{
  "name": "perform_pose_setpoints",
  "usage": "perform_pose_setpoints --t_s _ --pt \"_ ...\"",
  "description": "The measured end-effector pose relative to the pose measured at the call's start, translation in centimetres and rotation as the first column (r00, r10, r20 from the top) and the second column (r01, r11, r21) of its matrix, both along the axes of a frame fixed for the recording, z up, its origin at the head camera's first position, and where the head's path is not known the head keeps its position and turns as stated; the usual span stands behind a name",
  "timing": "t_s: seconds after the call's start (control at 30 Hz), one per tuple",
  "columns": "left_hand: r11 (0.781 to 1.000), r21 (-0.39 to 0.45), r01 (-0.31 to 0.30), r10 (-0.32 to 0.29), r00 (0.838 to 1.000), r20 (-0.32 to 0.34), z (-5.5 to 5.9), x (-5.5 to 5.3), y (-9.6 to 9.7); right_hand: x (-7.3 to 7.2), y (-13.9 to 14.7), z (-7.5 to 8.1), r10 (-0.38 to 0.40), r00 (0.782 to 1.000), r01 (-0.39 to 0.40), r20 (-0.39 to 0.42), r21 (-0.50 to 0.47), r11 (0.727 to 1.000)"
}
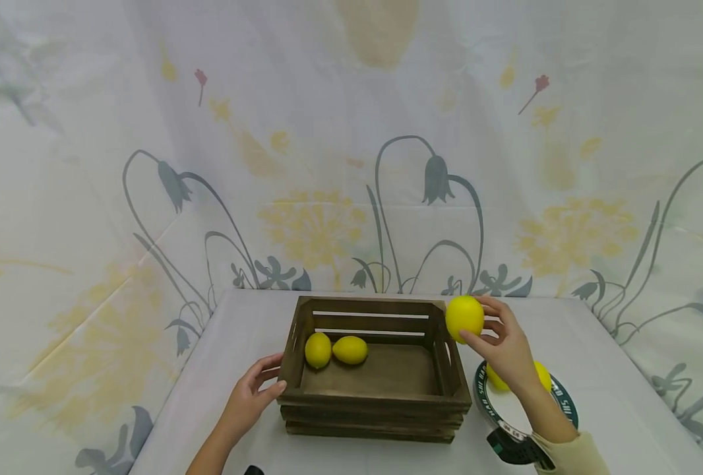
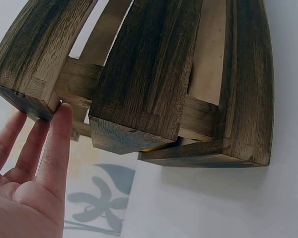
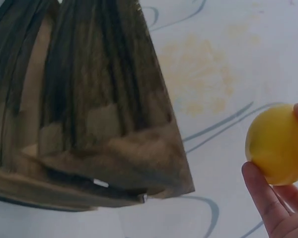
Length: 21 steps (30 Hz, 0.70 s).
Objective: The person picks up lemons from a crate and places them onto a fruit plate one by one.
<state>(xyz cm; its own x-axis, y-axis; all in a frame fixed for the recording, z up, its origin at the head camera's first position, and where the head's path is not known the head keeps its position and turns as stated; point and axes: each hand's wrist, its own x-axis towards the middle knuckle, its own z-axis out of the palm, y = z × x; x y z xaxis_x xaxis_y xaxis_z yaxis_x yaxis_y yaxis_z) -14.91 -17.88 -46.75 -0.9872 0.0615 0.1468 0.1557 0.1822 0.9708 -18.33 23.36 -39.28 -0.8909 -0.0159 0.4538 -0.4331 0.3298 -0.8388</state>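
Note:
A brown slatted wooden crate point(image 1: 375, 399) stands on the white table, with a lemon point(image 1: 318, 349) and a second lemon point(image 1: 350, 350) side by side in its left part. My left hand point(image 1: 253, 393) rests against the crate's left end, thumb at the front corner. In the left wrist view its extended fingers point(image 2: 57, 153) touch the end of the upper slat. My right hand point(image 1: 506, 343) pinches a bright yellow lemon point(image 1: 464, 318) between thumb and fingers, up beside the crate's right end. The right wrist view shows this lemon point(image 3: 278, 144) apart from the crate.
To the crate's right sits a round white dish point(image 1: 565, 399) with a dark green lettered rim, partly hidden by my right forearm. Yellow lemons point(image 1: 543, 376) show in it. A flower-printed curtain point(image 1: 328, 165) hangs behind the table.

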Motion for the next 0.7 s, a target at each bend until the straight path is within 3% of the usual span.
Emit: perform_pose_setpoints --t_s 0.27,0.7 --pt "1.000 0.014 0.004 -0.004 1.000 0.017 0.0 0.0 0.0 0.9 1.3 -1.2 -0.062 0.998 0.062 0.018 0.013 0.998" --pt "1.000 0.006 0.009 -0.009 1.000 -0.002 0.1 0.0 0.1 1.5 3.0 -3.5 -0.187 0.976 0.170 0.115 0.140 0.975"
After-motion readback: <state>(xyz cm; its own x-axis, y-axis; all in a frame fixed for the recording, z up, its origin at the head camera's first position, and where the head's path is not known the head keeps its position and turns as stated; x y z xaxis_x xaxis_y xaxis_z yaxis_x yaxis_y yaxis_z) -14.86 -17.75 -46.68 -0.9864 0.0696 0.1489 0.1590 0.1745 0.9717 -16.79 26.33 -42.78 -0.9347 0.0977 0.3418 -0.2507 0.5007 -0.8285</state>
